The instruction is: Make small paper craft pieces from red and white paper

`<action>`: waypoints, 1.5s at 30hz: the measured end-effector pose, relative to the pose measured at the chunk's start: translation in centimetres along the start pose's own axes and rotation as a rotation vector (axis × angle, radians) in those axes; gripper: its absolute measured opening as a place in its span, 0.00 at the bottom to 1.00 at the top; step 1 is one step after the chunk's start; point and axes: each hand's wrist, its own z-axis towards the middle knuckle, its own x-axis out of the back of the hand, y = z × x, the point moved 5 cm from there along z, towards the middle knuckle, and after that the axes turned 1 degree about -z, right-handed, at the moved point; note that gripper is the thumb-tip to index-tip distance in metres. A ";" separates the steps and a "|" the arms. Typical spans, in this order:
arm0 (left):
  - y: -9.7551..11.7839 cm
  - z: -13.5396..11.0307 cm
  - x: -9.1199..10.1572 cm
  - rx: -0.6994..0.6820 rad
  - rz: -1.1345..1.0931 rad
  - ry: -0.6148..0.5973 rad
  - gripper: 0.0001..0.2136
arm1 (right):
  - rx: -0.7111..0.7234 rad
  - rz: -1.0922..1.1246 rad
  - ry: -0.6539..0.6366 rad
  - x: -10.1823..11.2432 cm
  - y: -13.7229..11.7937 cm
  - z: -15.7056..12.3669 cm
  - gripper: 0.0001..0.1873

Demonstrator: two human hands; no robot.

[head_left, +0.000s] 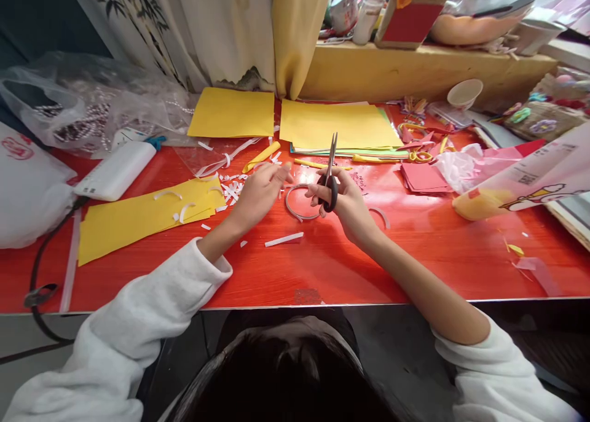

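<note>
My right hand grips black-handled scissors with the blades pointing up and away, closed or nearly so. My left hand is curled just to the left, its fingertips pinching the end of a thin white paper strip that curves in a loop between both hands. Both hands hover just above the red table. Small white paper scraps lie scattered under and left of my left hand. A straight white strip lies on the table in front of my hands.
Yellow paper sheets lie at the left, back middle and back right. A white box and plastic bags sit left. Pink paper, a printed packet and craft clutter fill the right. A white bowl stands behind.
</note>
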 end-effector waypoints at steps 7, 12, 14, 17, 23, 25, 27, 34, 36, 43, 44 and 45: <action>0.1 -1.2 0.2 -0.022 0.315 -0.765 0.11 | 0.001 -0.025 0.032 1.2 -0.4 0.7 0.22; 0.1 -3.5 -1.8 -0.112 0.443 -0.964 0.13 | -0.005 -0.073 -0.010 0.8 -0.4 0.5 0.22; -0.1 -3.6 -2.3 -0.134 0.439 -0.969 0.12 | -0.024 -0.094 -0.026 0.6 -0.2 0.5 0.22; -0.3 -3.3 -2.2 -0.073 0.387 -0.953 0.10 | -0.055 -0.103 -0.076 0.1 -0.2 0.4 0.22; 0.9 -1.6 -0.5 -0.043 0.217 -0.646 0.12 | -0.092 -0.053 -0.284 -1.1 -0.9 -0.3 0.23; 1.1 -1.1 0.1 -0.052 0.179 -0.519 0.13 | -0.110 -0.036 -0.303 -1.1 -1.0 -0.4 0.24; 1.0 -0.9 0.5 -0.054 0.176 -0.450 0.14 | -0.114 -0.023 -0.273 -0.7 -1.1 -0.2 0.24; 1.0 -1.0 0.9 -0.044 0.203 -0.409 0.16 | -0.001 0.023 -0.222 -0.2 -1.5 0.1 0.25; 1.3 -1.2 0.6 -0.051 0.194 -0.408 0.16 | 0.040 0.010 -0.218 -0.4 -1.7 -0.1 0.25; 1.3 -1.8 -0.4 0.006 -0.006 -0.312 0.14 | 0.077 0.005 -0.270 -1.0 -1.9 -0.4 0.22; 1.2 -1.8 -0.5 0.017 -0.028 -0.300 0.14 | 0.080 0.016 -0.259 -0.9 -1.9 -0.4 0.22; 1.1 -1.9 -0.5 0.025 -0.044 -0.295 0.14 | 0.086 0.025 -0.242 -0.7 -2.0 -0.3 0.22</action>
